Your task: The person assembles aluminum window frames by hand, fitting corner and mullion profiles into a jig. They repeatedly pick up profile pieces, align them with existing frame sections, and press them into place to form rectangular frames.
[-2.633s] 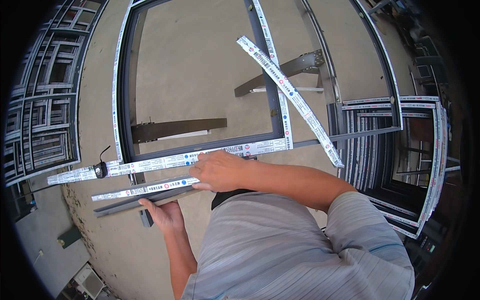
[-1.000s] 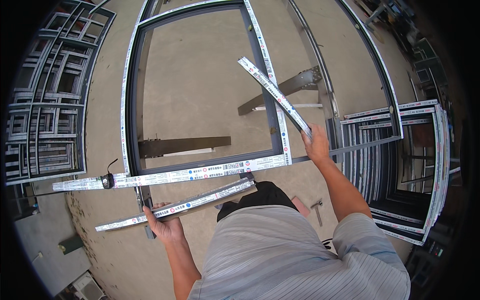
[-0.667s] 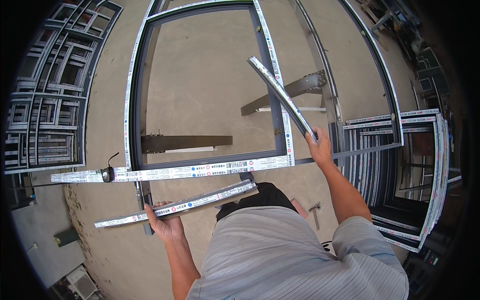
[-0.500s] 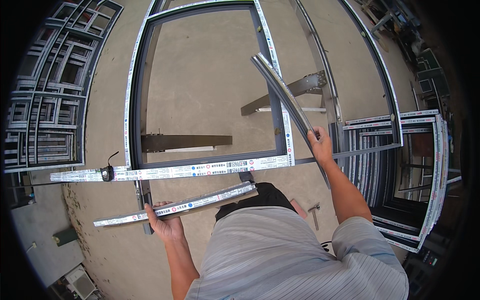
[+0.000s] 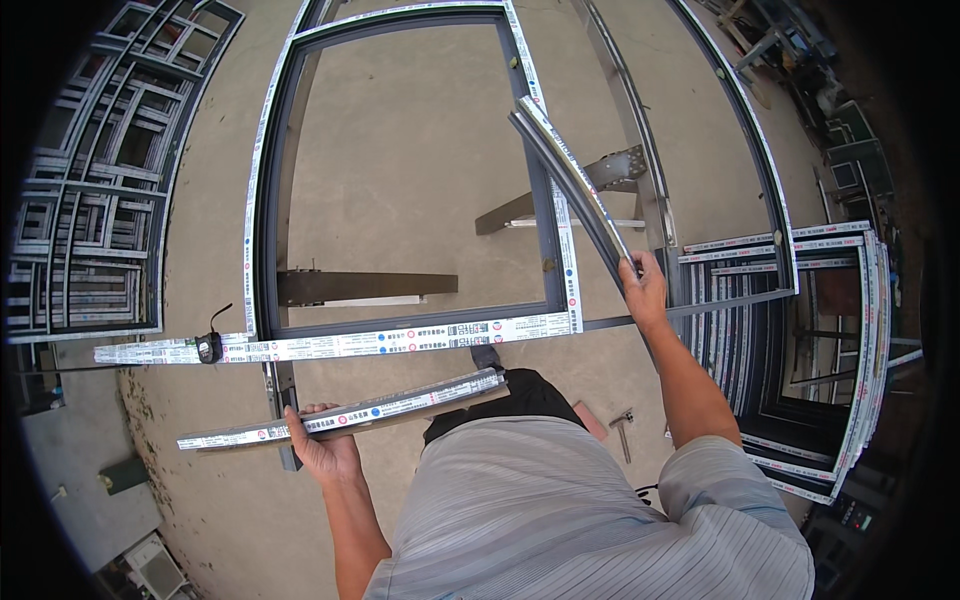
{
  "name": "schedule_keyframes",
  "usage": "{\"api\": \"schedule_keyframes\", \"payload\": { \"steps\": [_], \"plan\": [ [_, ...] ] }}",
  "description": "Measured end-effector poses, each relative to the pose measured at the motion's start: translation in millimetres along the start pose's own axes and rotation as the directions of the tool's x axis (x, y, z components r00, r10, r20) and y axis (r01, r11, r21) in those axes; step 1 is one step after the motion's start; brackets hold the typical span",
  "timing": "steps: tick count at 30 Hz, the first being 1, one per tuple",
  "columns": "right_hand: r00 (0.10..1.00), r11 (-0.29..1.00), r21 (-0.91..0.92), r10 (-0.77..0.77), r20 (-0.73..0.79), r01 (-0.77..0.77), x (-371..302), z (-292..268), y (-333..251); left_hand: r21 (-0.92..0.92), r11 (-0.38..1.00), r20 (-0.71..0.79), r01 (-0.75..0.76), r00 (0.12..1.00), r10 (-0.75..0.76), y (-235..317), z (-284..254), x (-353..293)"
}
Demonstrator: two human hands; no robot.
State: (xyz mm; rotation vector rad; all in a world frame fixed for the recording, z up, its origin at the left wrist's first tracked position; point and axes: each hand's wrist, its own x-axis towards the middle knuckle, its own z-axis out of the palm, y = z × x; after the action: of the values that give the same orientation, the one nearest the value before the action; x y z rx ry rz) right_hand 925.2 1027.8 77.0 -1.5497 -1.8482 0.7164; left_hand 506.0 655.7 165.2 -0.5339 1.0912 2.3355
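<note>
Watching from afar, I see the left hand [image 5: 328,450] pinch a near bar [image 5: 412,404] beside the big frame [image 5: 345,347], the right hand [image 5: 646,290] pinch a slanted bar [image 5: 572,180] over it; both held, neither seems fixed yet.

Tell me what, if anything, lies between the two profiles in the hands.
From the head view, the near frame bar lies between the lower profile in the left hand and the slanted profile in the right hand. Relative heights are unclear, so whether it blocks them can't be told.
</note>
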Motion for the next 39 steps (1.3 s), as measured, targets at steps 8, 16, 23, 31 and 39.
{"api": "schedule_keyframes", "payload": {
  "steps": [8,16,23,31,39],
  "plan": [
    [0.986,0.993,0.032,0.111,0.125,-0.116,3.2,-12.8,33.3,-0.009,1.0,0.02,0.002,1.0,-0.002,1.1,-1.5,0.3],
    [0.997,0.991,-0.129,0.046,0.06,-0.038,-0.8,-32.6,15.2,-0.015,1.0,-0.044,-0.002,0.999,0.001,1.3,-4.0,0.0],
    [1.0,0.945,-0.325,0.02,-0.02,-0.025,-2.4,-47.7,16.9,-0.015,1.0,-0.056,0.003,0.998,-0.003,0.2,2.6,2.7],
    [0.997,0.941,-0.333,0.07,0.03,-0.056,-4.5,-65.0,10.4,-0.041,0.999,-0.038,0.036,0.999,-0.038,1.8,-0.3,6.4],
    [0.98,0.87,-0.477,-0.182,-0.075,0.125,-2.0,-72.0,2.8,-0.016,1.0,-0.026,0.026,0.999,-0.026,1.3,-13.6,10.7]
  ]
}}
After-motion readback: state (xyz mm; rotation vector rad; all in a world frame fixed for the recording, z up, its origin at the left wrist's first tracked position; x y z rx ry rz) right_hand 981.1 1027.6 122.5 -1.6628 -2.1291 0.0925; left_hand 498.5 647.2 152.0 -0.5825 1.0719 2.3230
